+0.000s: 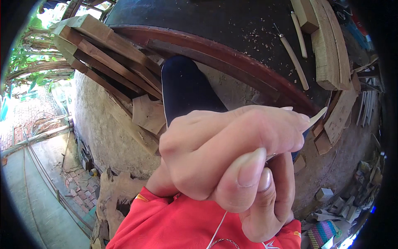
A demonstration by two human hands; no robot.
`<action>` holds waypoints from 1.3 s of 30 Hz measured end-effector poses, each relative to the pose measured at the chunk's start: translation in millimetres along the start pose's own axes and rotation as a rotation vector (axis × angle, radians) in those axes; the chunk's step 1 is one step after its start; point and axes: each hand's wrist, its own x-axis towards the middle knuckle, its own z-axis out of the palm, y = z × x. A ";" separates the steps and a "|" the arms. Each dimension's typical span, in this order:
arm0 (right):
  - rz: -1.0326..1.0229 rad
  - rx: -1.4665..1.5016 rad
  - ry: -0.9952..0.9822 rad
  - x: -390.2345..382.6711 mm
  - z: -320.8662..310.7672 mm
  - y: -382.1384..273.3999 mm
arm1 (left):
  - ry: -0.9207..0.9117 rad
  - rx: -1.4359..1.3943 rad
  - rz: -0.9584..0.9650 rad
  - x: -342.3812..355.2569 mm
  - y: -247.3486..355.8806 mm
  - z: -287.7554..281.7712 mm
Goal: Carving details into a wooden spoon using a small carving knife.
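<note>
Close in front, my left hand (pixel 224 149) is closed, back of the hand up, its fingers curled and pointing right. A pale, slender pointed piece (pixel 318 116), wood-like, sticks out past its fingertips; the rest is hidden inside the grip. Just below and touching it, my right hand (pixel 269 203) has its fingers bent and pressed together against the left thumb. A small shiny glint shows between the two hands, too little to name. What the right fingers grip is covered.
Ahead stands a dark tabletop (pixel 199 16) with a red-brown rim, wood shavings (pixel 259 35), a thin-shanked carving tool (pixel 295 62), a pale wooden stick (pixel 299 35) and wood blocks (pixel 327 50). Stacked timber beams (pixel 107 54) lie left. Scraps (pixel 340 209) litter the lower right floor.
</note>
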 end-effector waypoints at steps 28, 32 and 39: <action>0.028 -0.708 -0.112 11.1 -40.2 -17.2 | -0.013 0.045 -0.526 26.8 34.6 -16.3; -0.017 -0.663 -0.206 13.2 -39.6 -9.0 | -0.038 -0.023 -0.479 24.4 33.9 -6.1; -0.114 -0.629 -0.123 13.0 -43.1 -10.8 | -0.176 -0.086 -0.317 10.8 26.0 10.0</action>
